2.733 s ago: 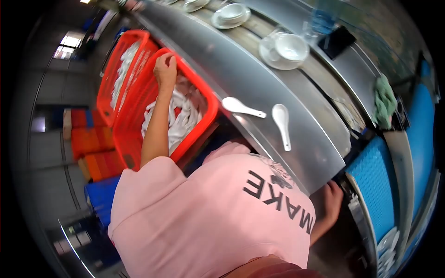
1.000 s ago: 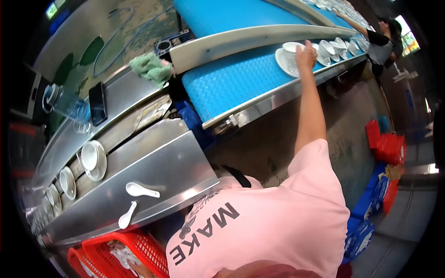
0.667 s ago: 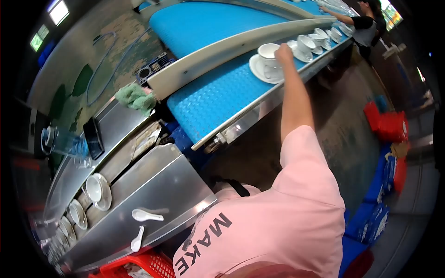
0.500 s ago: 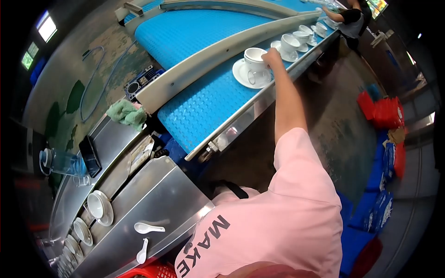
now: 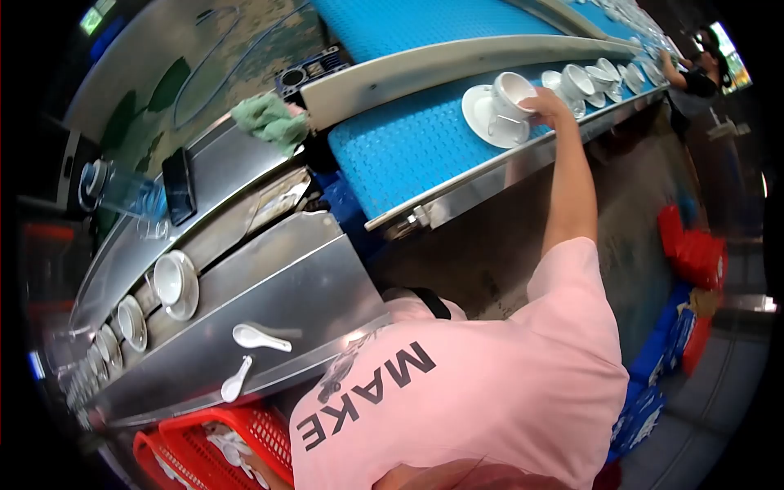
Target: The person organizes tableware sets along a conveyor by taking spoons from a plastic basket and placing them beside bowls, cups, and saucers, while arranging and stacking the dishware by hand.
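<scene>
My right hand (image 5: 545,108) reaches out over the blue belt (image 5: 408,149) and grips the side of a white cup (image 5: 514,91). The cup stands over a white saucer (image 5: 480,114), and a small clear glass (image 5: 508,128) is at its front. At the bottom edge, a strip of skin, seemingly part of my left hand (image 5: 260,471), shows in a red basket (image 5: 268,433) with white spoons (image 5: 229,445). Its fingers cannot be made out. Two white spoons, one upper (image 5: 261,337) and one lower (image 5: 236,379), lie on the steel surface (image 5: 318,278).
More cups and saucers (image 5: 578,82) line the belt towards a person (image 5: 694,82) at its far end. On the left are bowls on saucers (image 5: 174,284), a bottle (image 5: 122,192), a phone (image 5: 179,186) and a green cloth (image 5: 269,120). A raised rail (image 5: 441,69) borders the belt.
The view has turned, so the belt and cup sit further right. More of the red basket and its spoons shows at the bottom. My right hand stays on the cup.
</scene>
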Demonstrator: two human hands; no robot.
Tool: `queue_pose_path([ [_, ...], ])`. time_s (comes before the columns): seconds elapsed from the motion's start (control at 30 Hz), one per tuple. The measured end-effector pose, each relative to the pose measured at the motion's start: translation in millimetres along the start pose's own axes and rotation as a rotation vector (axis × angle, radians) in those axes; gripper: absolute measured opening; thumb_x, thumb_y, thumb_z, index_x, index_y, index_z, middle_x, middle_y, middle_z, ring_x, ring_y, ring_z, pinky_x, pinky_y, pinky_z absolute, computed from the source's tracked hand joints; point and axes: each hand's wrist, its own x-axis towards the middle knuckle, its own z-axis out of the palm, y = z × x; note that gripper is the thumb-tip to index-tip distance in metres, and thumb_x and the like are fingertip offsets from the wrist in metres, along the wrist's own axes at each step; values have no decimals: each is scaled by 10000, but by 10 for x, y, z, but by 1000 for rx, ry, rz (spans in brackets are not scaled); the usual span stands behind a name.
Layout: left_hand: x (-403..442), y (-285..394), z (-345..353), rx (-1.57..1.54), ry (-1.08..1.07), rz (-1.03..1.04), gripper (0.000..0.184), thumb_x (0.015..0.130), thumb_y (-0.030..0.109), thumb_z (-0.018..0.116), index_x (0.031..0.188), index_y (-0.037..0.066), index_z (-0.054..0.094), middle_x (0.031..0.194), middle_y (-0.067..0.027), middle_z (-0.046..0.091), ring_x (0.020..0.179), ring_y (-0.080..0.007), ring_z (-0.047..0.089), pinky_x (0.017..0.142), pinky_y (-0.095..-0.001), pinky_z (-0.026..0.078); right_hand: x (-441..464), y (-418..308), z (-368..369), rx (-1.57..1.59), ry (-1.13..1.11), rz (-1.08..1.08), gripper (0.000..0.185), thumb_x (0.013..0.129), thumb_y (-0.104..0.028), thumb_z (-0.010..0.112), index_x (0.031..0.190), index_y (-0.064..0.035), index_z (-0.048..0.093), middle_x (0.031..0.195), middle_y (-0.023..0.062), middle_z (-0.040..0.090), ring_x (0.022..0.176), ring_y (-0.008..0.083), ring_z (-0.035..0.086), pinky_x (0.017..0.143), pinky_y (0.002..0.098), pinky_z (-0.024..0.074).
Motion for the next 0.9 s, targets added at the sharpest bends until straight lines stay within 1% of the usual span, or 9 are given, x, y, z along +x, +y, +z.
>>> queue_pose_path([
  [0.17, 4, -427, -58, -61, 24, -63, 673, 750, 288, 584, 1299, 26, 296, 1171, -272, 434, 1072, -400, 430, 917, -397, 353, -38, 298, 19, 58, -184, -85, 419, 637, -186, 694, 993, 1, 575, 866, 83, 599, 732, 204, 584, 610, 347, 487],
  [0.2, 5, -465, -52, -75, 34, -84, 675, 750, 290, 585, 1301, 28, 295, 1171, -273, 434, 1071, -400, 431, 916, -397, 354, 248, 547, -82, -67, -158, -74, 390, 622, -190, 706, 942, 5, 601, 814, 70, 600, 686, 184, 564, 591, 326, 454],
  [0.37, -168, -127, -48, -53, 93, -177, 722, 710, 355, 591, 1308, 70, 304, 1160, -272, 438, 1067, -409, 437, 900, -423, 362, -296, 192, 517, 9, -59, -153, 389, 593, -139, 704, 934, 22, 608, 852, 90, 603, 775, 189, 567, 662, 315, 455],
  [0.47, -170, -133, 1, -21, 134, -178, 716, 695, 359, 579, 1303, 90, 312, 1159, -267, 432, 1062, -412, 435, 893, -443, 361, -528, -6, 887, 82, -127, -247, 401, 620, -48, 599, 1015, 12, 570, 903, 85, 599, 803, 177, 573, 690, 294, 457],
  [0.57, -208, -16, -86, 3, 120, -185, 729, 683, 358, 571, 1297, 59, 314, 1189, -272, 417, 1080, -416, 422, 920, -446, 341, -775, -165, 1317, 186, -188, -376, 399, 630, 2, 554, 1029, 6, 556, 927, 82, 596, 830, 179, 574, 739, 289, 456],
  [0.63, 30, -389, 147, 48, 160, -103, 748, 678, 358, 574, 1280, -4, 317, 1238, -275, 386, 1115, -416, 398, 959, -436, 310, -792, -226, 1656, 291, -229, -346, 418, 623, 1, 571, 1040, 7, 548, 942, 90, 595, 843, 192, 575, 757, 299, 459],
  [0.67, -76, -255, 48, 8, 147, -85, 757, 674, 344, 579, 1265, -51, 317, 1264, -275, 366, 1145, -408, 375, 989, -416, 283, -869, -317, 1854, 303, -234, -310, 414, 629, -6, 582, 1042, 13, 545, 948, 92, 595, 838, 190, 575, 755, 301, 460],
  [0.77, -6, -324, 122, -6, 181, -90, 743, 689, 354, 583, 1262, -42, 328, 1236, -276, 397, 1149, -388, 383, 975, -400, 305, -986, -506, 2524, 334, -432, -341, 412, 653, -40, 608, 1052, 29, 531, 955, 102, 592, 824, 179, 576, 723, 285, 464],
  [0.9, -222, 13, -137, -51, 111, -132, 732, 685, 361, 565, 1277, 12, 313, 1163, -294, 427, 1076, -424, 414, 929, -441, 328, -1141, -837, 3473, 388, -627, -304, 408, 648, -18, 604, 1044, 52, 535, 950, 107, 596, 817, 180, 587, 727, 284, 467],
])
